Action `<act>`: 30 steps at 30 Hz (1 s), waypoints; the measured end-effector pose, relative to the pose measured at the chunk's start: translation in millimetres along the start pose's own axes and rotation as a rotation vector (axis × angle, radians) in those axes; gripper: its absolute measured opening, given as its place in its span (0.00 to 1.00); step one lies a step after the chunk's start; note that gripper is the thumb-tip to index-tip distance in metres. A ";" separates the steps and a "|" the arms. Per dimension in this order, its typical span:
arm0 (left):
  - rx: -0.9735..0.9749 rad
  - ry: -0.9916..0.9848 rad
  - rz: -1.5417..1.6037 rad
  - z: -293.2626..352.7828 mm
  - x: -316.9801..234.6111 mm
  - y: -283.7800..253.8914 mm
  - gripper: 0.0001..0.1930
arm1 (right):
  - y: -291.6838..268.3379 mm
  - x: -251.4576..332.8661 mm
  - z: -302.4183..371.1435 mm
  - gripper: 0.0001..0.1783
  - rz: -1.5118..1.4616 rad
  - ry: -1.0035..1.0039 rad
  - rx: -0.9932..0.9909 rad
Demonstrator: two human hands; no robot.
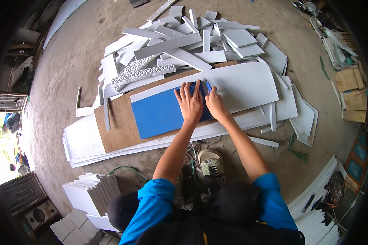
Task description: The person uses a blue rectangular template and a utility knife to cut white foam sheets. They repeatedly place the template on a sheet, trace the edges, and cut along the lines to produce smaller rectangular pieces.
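Observation:
A blue rectangular board (157, 114) lies on a white foam-like sheet (247, 87), which shows as a strip along its far edge and as a wide part to its right. My left hand (191, 104) presses on the blue board, its fingers spread and stretched toward the far edge. Closed around a slim blue cutter knife (208, 86), my right hand (216, 103) rests by the board's right edge. The knife's tip points away from me, close to the white sheet; its contact is too small to tell. Underneath is a brown board (114, 124) on stacked white sheets (82, 139).
Beyond the boards spreads a heap of white offcuts (184, 45), with a bumpy silvery strip (141, 71) among them. Stacked white panels (90, 194) stand at the lower left. More white sheets (315, 208) lie lower right. Cardboard boxes (349, 90) line the right side.

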State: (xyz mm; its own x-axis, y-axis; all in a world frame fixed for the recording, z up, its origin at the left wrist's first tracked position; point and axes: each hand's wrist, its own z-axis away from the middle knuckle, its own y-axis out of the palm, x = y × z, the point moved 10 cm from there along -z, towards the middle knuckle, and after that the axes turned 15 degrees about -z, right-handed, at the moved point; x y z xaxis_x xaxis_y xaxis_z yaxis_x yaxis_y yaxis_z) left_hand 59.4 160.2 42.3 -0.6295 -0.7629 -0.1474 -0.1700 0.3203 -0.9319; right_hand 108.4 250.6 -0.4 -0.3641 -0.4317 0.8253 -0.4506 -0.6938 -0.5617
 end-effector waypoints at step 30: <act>0.002 -0.006 -0.063 0.5 0.0 2.1 0.24 | -8.9 -4.3 117.0 0.07 0.390 0.163 0.229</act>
State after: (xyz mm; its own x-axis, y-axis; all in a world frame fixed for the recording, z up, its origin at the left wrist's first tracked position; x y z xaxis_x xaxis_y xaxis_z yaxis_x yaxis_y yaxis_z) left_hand 59.5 160.6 40.2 -0.6129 -0.7850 -0.0905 -0.2079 0.2707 -0.9399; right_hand 209.3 191.2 7.9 -0.6016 -0.6016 0.5256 -0.0705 -0.6154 -0.7850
